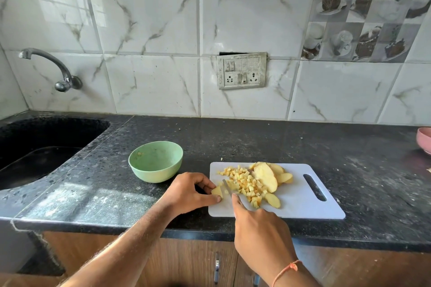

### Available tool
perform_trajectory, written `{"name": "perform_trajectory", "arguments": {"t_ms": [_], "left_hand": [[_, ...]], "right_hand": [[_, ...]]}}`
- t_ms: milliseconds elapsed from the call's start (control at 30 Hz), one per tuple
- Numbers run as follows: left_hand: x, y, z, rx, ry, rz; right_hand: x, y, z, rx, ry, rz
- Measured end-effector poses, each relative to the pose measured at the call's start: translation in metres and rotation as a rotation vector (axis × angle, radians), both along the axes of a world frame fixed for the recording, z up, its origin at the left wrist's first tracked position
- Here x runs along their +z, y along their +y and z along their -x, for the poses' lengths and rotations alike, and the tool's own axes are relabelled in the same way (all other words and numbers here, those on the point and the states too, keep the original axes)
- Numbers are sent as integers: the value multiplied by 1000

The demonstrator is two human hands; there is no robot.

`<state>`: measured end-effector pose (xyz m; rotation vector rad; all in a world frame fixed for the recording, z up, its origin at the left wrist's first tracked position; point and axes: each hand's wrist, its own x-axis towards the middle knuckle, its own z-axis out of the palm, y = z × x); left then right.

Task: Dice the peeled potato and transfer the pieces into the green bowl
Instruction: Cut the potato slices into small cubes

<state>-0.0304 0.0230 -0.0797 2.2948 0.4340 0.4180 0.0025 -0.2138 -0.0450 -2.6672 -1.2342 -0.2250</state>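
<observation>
On the white cutting board [303, 198] my left hand [186, 191] pinches a small potato piece [217, 191] at the board's left edge, while my right hand [258, 228] grips a knife [227, 187], its blade just beside that piece. Diced potato [245, 182] and uncut slices [268, 176] lie mid-board. The green bowl [155, 161] sits just left of the board, with a few bits inside.

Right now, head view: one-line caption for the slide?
Left hand holds a potato piece on the cutting board while right hand cuts with a knife; green bowl nearby.
</observation>
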Motion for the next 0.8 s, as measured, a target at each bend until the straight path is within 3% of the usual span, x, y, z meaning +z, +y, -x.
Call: {"name": "perform_trajectory", "arguments": {"t_ms": [467,800], "left_hand": [[0,2,1,-32,-18,0],[-2,6,1,-69,-32,-9]], "right_hand": [[8,9,14,47,27,15],[14,29,9,26,48,142]]}}
